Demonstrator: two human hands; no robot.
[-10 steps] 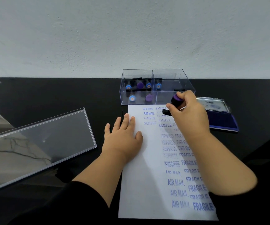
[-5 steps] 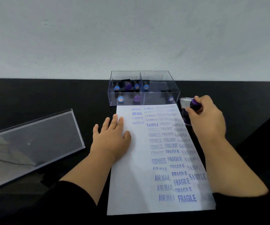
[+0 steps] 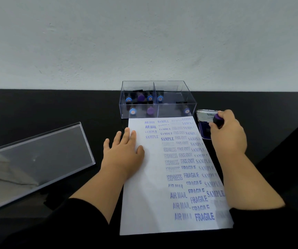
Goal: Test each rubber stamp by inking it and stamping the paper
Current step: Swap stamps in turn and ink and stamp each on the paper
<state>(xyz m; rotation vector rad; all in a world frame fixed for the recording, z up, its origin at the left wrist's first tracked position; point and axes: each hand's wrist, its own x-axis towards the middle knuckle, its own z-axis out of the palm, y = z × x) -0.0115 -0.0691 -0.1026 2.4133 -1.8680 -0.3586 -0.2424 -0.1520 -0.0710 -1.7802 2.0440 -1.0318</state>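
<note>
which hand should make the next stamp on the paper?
Right. The right hand already grips the purple-topped rubber stamp at the blue ink pad; the left hand lies flat, steadying the white printed paper.

Stamp point(image 3: 217, 120): purple knob handle, dark body, base hidden, held over ink pad point(image 3: 204, 129).
Ink pad: open, blue-violet surface, silver lid raised at far side; just right of paper's point(image 3: 144, 198) far right corner.
Paper: white sheet, flat, long edge running away from viewer; blue impressions AIR MAIL, SAMPLE, EXPRESS, FAX OUT, FRAGILE fill centre and right; left strip blank.
Remaining stamps point(image 3: 141, 105): blue and purple knobs, in clear box point(image 3: 189, 94) touching paper's far edge; most in left compartment.
</note>
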